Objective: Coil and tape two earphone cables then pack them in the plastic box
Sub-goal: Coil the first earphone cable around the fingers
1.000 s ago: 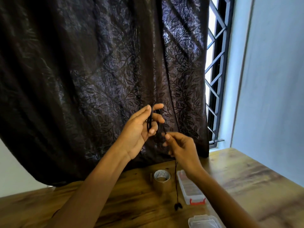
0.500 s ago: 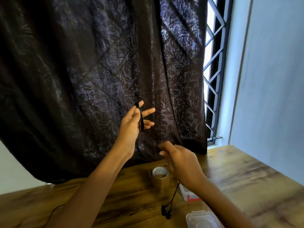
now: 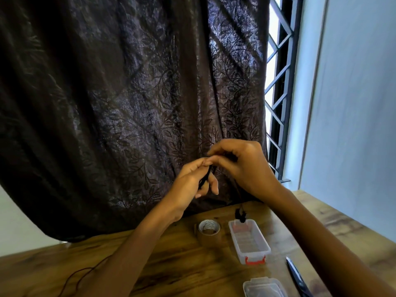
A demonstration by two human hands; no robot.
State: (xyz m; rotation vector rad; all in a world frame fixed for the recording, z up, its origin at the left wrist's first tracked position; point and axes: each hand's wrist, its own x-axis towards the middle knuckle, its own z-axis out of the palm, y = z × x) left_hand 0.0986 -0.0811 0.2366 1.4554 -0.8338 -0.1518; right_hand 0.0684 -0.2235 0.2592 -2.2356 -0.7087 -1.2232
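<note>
Earphone cable (image 3: 205, 177): black, coiled, held mid-air before dark curtain (image 3: 128, 103). Left hand (image 3: 191, 184) grips coil, fingers curled round it. Right hand (image 3: 244, 163) pinches cable at left fingertips. Earbuds (image 3: 240, 214) dangle under right hand, near far end of open plastic box (image 3: 260, 239). Tape roll (image 3: 209, 229) just left of box. Lid (image 3: 264, 287) nearer, dark pointed tool (image 3: 297, 277) beside it. Second cable (image 3: 81, 275) on wooden table (image 3: 182, 264), far left.

Both forearms extend up from the lower edge and converge at mid-frame. The left hand (image 3: 192, 183), fingers curled, grips the earphone cable (image 3: 204, 179). The right hand (image 3: 246, 166) pinches it, fingertips touching the left fingertips.
</note>
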